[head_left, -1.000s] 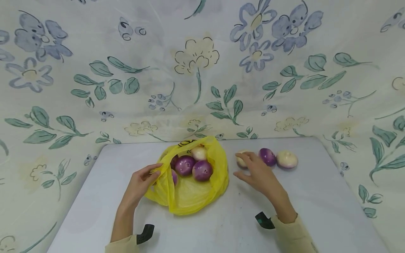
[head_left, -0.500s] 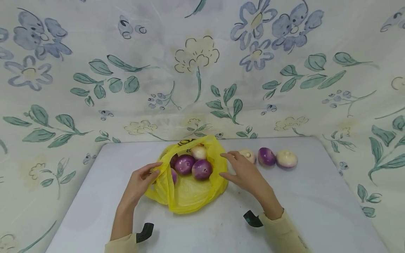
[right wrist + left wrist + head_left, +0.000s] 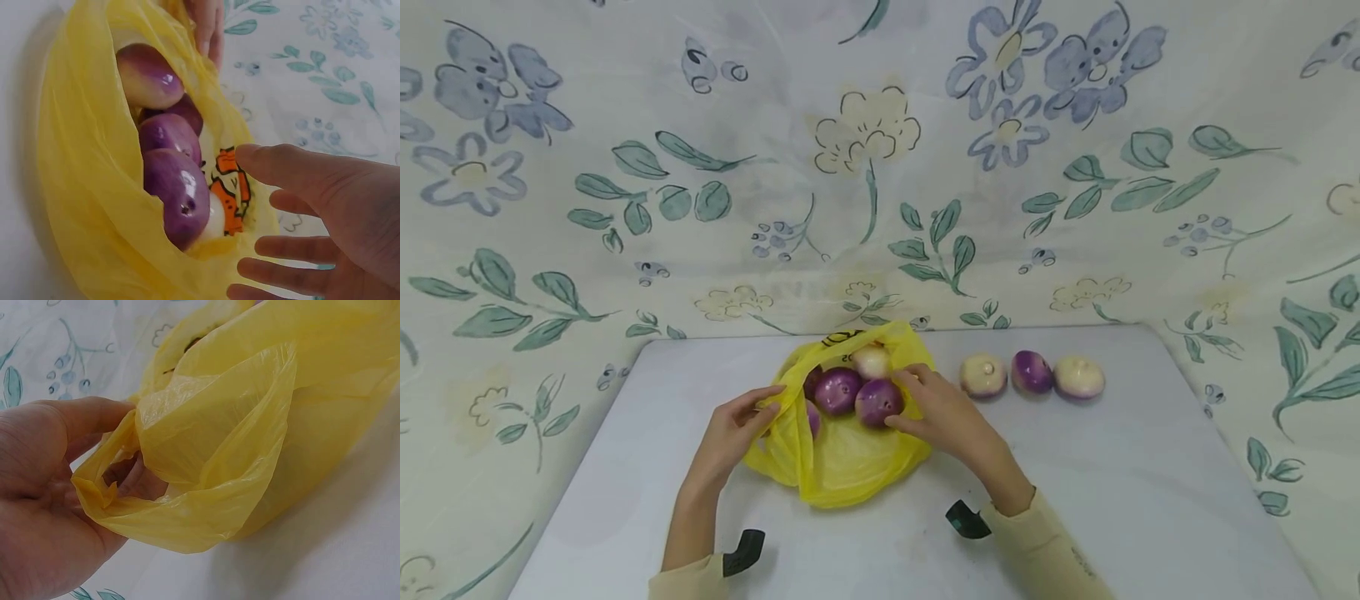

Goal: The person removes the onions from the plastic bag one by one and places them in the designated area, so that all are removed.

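Observation:
A yellow plastic bag (image 3: 850,483) lies with its mouth spread, holding several glossy, round, purple-and-white vegetables that resemble turnips. At its left edge my left hand (image 3: 735,429) pinches the plastic; in the left wrist view a loop of the bag (image 3: 212,462) hangs from the thumb and fingers. My right hand (image 3: 947,412) reaches over the bag's right rim, fingertips right at the nearest purple vegetable (image 3: 878,404). The right wrist view shows that hand (image 3: 325,231) with fingers apart and nothing between them, beside the vegetables (image 3: 178,194).
Three more such vegetables stand in a row right of the bag: a whitish one (image 3: 983,377), a purple one (image 3: 1032,372) and another whitish one (image 3: 1079,377). The white table (image 3: 1157,483) ends at a flower-patterned cloth (image 3: 805,183) behind.
My right hand has moved left from the loose vegetables to over the bag's mouth, uncovering the nearest whitish one. My left hand has kept its grip on the bag.

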Demonstrator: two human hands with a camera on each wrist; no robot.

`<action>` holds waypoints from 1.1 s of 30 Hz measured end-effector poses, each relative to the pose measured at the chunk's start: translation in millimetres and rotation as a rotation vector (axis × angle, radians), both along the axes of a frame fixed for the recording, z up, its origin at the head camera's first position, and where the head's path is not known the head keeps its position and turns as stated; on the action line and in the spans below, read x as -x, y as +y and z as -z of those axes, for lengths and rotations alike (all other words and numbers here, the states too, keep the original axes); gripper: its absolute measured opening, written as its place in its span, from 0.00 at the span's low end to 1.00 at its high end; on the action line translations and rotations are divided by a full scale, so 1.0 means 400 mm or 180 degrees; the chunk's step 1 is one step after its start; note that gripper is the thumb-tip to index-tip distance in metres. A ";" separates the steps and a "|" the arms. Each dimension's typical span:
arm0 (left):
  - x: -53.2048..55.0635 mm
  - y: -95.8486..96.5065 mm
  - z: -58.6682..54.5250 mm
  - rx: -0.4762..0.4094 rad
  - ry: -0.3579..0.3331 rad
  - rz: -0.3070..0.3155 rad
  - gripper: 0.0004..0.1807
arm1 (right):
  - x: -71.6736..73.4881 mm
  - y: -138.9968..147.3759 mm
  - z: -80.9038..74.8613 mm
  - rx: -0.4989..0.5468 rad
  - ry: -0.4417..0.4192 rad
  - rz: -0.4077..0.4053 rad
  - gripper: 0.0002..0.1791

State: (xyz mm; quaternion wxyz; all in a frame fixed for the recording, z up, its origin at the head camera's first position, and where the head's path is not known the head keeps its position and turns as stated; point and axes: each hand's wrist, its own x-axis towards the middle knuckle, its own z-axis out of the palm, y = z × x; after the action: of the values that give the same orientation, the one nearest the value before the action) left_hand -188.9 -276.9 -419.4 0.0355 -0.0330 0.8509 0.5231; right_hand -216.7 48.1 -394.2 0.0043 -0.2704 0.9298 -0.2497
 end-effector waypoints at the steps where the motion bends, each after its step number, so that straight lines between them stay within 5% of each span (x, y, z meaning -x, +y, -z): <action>1: -0.001 0.000 0.000 -0.0005 -0.0006 0.0004 0.22 | 0.000 -0.005 0.002 -0.0003 -0.0016 -0.0014 0.34; 11: 0.000 -0.001 0.005 0.0050 -0.0037 -0.0011 0.23 | 0.011 -0.050 0.017 -0.0054 -0.0148 -0.0095 0.34; 33: -0.002 0.002 0.004 0.0126 0.0018 0.0023 0.23 | 0.030 -0.085 0.077 -0.0385 0.0137 -0.0105 0.35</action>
State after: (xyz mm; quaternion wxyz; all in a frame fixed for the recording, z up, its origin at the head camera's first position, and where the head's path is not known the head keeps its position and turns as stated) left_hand -187.9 -276.1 -421.2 0.0343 -0.0292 0.8613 0.5062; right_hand -228.8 14.3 -425.1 0.0047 -0.2901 0.9385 -0.1871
